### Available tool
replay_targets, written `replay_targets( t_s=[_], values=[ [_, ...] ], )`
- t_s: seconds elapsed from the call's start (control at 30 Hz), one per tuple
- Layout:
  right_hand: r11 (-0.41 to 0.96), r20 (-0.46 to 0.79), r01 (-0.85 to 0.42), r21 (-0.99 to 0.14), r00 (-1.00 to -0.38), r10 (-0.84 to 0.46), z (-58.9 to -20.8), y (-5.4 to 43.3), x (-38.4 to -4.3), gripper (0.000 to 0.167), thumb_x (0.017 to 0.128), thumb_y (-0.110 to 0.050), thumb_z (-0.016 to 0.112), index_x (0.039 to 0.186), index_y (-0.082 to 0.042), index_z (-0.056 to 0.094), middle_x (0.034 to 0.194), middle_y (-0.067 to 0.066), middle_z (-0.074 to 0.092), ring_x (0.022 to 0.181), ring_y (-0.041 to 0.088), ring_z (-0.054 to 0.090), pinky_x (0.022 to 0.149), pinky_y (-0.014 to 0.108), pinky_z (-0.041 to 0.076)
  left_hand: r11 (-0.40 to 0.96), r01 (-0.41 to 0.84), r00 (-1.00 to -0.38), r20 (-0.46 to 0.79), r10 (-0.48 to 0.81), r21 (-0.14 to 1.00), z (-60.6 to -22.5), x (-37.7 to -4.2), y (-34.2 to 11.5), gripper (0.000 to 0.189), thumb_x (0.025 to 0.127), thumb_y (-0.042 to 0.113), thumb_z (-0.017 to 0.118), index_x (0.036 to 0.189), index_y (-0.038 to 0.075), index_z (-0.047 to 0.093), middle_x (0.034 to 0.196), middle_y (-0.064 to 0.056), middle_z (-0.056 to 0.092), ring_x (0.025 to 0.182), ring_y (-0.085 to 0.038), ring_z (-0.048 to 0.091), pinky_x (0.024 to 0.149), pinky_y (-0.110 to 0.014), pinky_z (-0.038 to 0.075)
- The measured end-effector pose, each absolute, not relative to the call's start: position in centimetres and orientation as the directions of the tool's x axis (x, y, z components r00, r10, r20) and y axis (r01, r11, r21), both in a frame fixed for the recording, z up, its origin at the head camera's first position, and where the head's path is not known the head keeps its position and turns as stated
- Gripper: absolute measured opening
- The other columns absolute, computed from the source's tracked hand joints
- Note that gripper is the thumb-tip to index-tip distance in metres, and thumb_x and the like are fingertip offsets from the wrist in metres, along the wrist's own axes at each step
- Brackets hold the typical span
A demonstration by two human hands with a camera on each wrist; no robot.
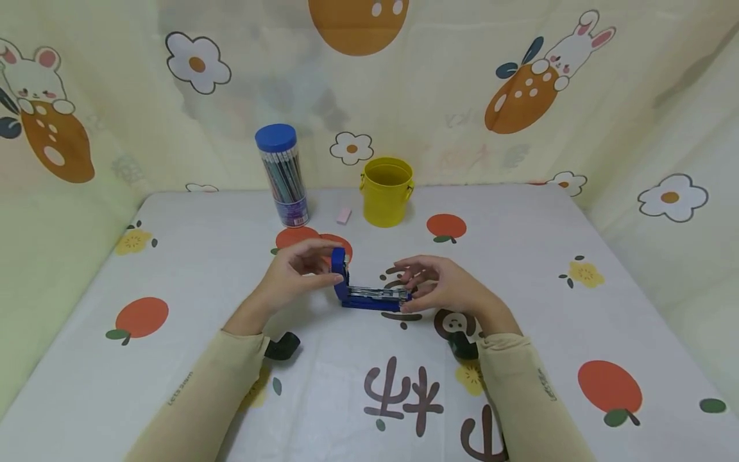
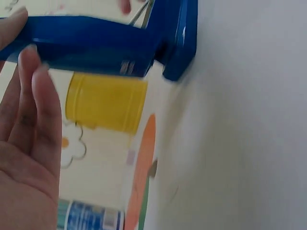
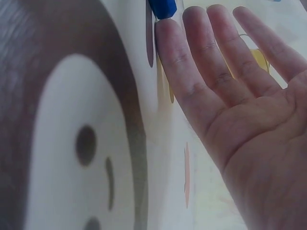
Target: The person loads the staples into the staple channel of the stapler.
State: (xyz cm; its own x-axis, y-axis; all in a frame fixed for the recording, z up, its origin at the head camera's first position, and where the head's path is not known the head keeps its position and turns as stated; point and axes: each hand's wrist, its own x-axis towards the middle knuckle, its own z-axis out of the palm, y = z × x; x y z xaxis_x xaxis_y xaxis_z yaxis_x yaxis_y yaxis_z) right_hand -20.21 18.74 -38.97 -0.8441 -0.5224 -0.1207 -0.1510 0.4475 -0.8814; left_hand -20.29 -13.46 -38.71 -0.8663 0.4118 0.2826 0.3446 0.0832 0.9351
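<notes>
A blue stapler lies on the table with its upper arm swung up steeply and its metal staple rail exposed. My left hand pinches that raised arm between thumb and fingers; the left wrist view shows the stapler's blue arm held near its free end. My right hand is at the other end of the stapler's base, fingers spread and relaxed. In the right wrist view, a fingertip of the right hand is right beside the blue stapler end; whether it touches is unclear.
Behind the stapler stand a clear tub of pencils with a blue lid and a small yellow bucket. Between them lies a pale pink eraser. A printed cloth covers the table, and a patterned curtain hangs behind.
</notes>
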Motion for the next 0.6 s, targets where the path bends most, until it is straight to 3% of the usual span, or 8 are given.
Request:
replay_targets(
  t_s=[0.2, 0.37, 0.6],
  values=[
    [0.443, -0.119, -0.150, -0.884, -0.843, -0.524, -39.0, 19.0, -20.3, 0.080, 0.075, -0.020, 0.092, 0.145, -0.012, 0.053, 0.122, 0.011, 0.061, 0.111, 0.027, 0.062, 0.092, 0.041, 0.054, 0.147, 0.403, -0.845, 0.305, 0.440, 0.903, -39.0, -20.5, -11.3, 0.046, 0.085, 0.007, 0.082, 0.129, 0.008, 0.068, 0.098, -0.004, 0.066, 0.089, -0.036, 0.054, 0.071, -0.040, 0.045],
    [0.453, -0.119, -0.149, -0.879, -0.852, -0.510, -39.0, 19.4, -20.3, 0.083, 0.075, -0.020, 0.092, 0.146, -0.012, 0.051, 0.122, 0.010, 0.062, 0.112, 0.027, 0.062, 0.092, 0.041, 0.054, 0.204, 0.399, -0.835, 0.262, 0.485, 0.894, -39.6, -20.7, -9.3, 0.044, 0.087, 0.021, 0.081, 0.130, 0.018, 0.070, 0.110, 0.006, 0.068, 0.105, -0.031, 0.053, 0.086, -0.052, 0.044],
    [0.393, -0.094, -0.143, -0.908, -0.845, -0.526, -39.1, 20.0, -20.5, 0.085, 0.075, -0.015, 0.091, 0.148, -0.008, 0.048, 0.125, 0.013, 0.060, 0.113, 0.030, 0.062, 0.094, 0.044, 0.052, 0.282, 0.377, -0.824, 0.181, 0.536, 0.882, -40.1, -20.5, -7.3, 0.042, 0.087, 0.034, 0.082, 0.127, 0.026, 0.072, 0.115, 0.012, 0.068, 0.106, -0.014, 0.056, 0.087, -0.041, 0.049]
  ],
)
